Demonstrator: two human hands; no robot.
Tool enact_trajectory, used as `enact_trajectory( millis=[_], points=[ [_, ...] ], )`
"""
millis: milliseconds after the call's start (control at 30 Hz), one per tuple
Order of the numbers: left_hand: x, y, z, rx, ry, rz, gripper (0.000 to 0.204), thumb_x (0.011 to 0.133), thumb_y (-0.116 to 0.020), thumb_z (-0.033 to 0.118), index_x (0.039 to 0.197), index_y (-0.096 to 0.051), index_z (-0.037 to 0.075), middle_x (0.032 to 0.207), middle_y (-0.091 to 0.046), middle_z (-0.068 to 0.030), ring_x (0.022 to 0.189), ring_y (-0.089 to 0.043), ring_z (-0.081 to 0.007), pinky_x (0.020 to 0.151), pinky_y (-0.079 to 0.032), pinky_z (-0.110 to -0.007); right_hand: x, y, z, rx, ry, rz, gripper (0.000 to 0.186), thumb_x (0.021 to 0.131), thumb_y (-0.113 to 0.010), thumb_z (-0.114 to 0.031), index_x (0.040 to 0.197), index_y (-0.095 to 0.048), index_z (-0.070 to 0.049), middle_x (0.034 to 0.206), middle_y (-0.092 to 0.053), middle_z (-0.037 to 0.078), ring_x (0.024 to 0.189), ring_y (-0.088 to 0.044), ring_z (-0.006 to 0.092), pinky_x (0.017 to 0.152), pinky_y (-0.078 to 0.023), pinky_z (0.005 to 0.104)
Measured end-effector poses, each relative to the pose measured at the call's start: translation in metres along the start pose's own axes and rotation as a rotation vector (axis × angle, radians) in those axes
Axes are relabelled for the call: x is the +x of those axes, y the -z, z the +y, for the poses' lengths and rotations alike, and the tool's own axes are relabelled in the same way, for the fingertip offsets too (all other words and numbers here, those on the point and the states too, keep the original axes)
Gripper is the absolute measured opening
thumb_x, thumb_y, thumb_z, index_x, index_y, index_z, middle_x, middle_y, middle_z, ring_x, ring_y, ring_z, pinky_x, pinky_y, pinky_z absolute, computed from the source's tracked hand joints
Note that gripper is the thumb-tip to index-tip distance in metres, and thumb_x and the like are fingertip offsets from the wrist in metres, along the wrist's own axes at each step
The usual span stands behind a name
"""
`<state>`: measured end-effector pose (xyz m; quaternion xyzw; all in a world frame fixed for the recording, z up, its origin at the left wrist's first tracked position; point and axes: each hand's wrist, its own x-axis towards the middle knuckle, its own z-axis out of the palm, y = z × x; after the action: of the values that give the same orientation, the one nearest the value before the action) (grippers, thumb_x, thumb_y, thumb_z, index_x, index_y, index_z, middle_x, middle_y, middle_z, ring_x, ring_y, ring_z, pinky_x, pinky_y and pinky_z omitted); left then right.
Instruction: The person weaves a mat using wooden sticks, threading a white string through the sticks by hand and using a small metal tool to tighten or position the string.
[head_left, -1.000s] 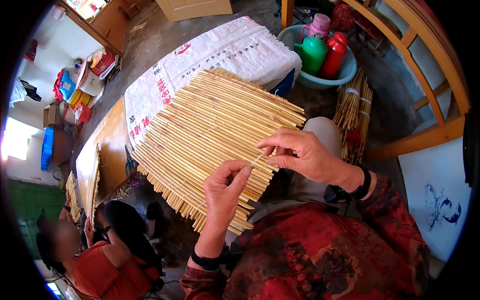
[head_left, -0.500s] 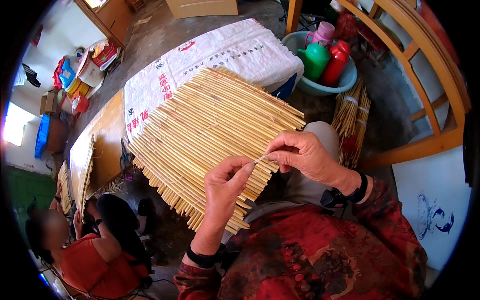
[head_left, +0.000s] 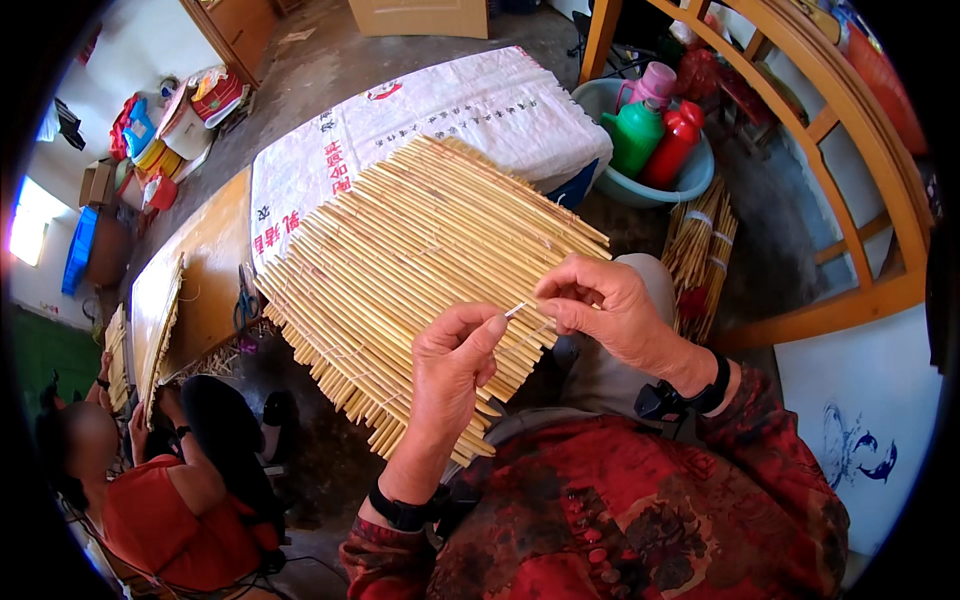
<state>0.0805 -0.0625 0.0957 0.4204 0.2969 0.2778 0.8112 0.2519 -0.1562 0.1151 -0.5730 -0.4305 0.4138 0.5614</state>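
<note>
Between the thumb and forefinger of my left hand (head_left: 450, 355) a short piece of white thread (head_left: 516, 309) sticks out toward the right. My right hand (head_left: 605, 308) is closed in a pinch just beside it; a fine pale strand seems to run down from its fingertips, though most of what it holds is hidden. Under both hands lies a mat of straw-coloured stalks (head_left: 430, 230), laid side by side and bound by thin threads. Its near edge, with uneven stalk ends, reaches my lap.
A white woven sack (head_left: 430, 85) covers the table (head_left: 215, 225) beneath the mat. Scissors (head_left: 245, 300) lie at the table's edge. Right stands a blue basin (head_left: 610, 185) with vacuum flasks, near stalk bundles (head_left: 705, 245) and a wooden frame (head_left: 850, 220). A co-worker (head_left: 180, 510) sits left, holding another mat (head_left: 163, 340).
The strand stretched between my fingertips earlier now shows as a short white end at my left fingers, with a small gap to my right. My hands have barely shifted; the view moved slightly.
</note>
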Motion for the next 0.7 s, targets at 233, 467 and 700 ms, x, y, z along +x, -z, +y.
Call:
enact_trajectory(
  millis=[233,467,700],
  points=[
    [0.0,0.0,-0.003,0.007,-0.018,0.009,0.011,0.086,-0.067,0.009,0.094,-0.065,0.002,0.067,-0.052,0.0042,0.051,-0.039,-0.0018,0.043,-0.03,-0.018,0.004,-0.009,-0.003,0.079,-0.017,-0.014,0.011,0.088,-0.064,-0.006,0.097,-0.062,0.0,0.08,-0.057,-0.001,0.065,-0.055,0.0039,0.057,-0.046,0.0183],
    [0.0,0.002,-0.003,-0.029,-0.01,-0.004,0.012,0.086,-0.068,0.01,0.095,-0.065,0.002,0.068,-0.053,0.0045,0.051,-0.039,-0.001,0.043,-0.029,-0.018,0.006,-0.012,0.001,0.012,0.038,-0.005,0.006,0.088,-0.062,-0.004,0.093,-0.061,-0.001,0.075,-0.056,-0.001,0.061,-0.053,0.0029,0.053,-0.044,0.0186],
    [0.003,0.003,-0.007,-0.146,-0.019,-0.019,0.01,0.087,-0.066,0.011,0.094,-0.064,0.005,0.062,-0.047,0.0053,0.048,-0.037,-0.0027,0.042,-0.029,-0.019,0.006,-0.015,0.002,-0.099,0.088,0.02,0.006,0.087,-0.062,-0.003,0.092,-0.061,-0.001,0.075,-0.057,0.001,0.062,-0.055,0.0051,0.057,-0.046,0.021]
  ],
)
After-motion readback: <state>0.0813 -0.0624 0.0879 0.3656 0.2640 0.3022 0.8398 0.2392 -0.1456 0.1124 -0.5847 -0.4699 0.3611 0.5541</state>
